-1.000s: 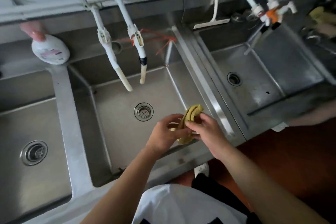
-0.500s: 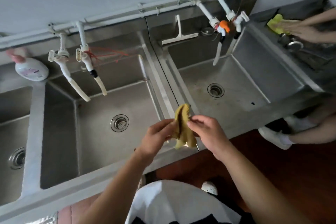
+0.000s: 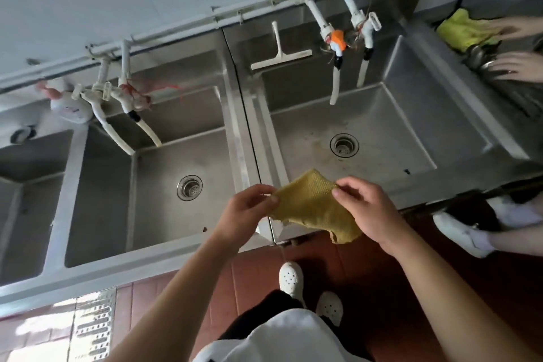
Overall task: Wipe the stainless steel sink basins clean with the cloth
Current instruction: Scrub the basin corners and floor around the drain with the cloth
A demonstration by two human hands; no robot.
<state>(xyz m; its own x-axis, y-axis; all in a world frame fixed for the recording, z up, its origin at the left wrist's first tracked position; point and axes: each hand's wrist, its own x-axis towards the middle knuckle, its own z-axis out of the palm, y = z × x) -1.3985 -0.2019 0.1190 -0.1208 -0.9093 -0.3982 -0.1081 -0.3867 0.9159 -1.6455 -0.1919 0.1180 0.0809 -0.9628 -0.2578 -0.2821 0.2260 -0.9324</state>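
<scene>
Head view, looking down on a run of stainless steel sinks. Centre of frame: yellow cloth (image 3: 316, 209), spread out flat between both hands, held in the air above the front rim where two basins meet, not touching steel. Left hand (image 3: 246, 211) pinches the cloth's left edge w/ thumb and curled fingers; right hand (image 3: 365, 209) pinches the upper right edge, fingers curled round the fabric. A ragged corner of the cloth hangs down at lower right, over the red floor.

Left-centre: middle basin (image 3: 97, 185) w/ round drain (image 3: 189, 187); two white taps (image 3: 117, 114) w/ hose ends hang over its back wall, red string tied at one. Right-centre: right basin (image 3: 396, 132) w/ drain (image 3: 344, 145), floor stained around it; two more taps (image 3: 349, 47) above, one w/ an orange part. A white squeegee (image 3: 279, 51) rests on the back ledge betw. the tap pairs. Far left: part of a third basin (image 3: 17, 214); a white bottle (image 3: 69, 107) w/ pink pump sits on the ledge, upper left.

Upper right corner: a second person's hands, one on a bright yellow-green cloth (image 3: 461, 31), the other on stacked metal items; too blurred to tell more. Lower right edge: that person's white shoe (image 3: 461, 232). Bottom centre: wearer's white clogs (image 3: 308, 288) on the red tiled floor (image 3: 458, 288).
</scene>
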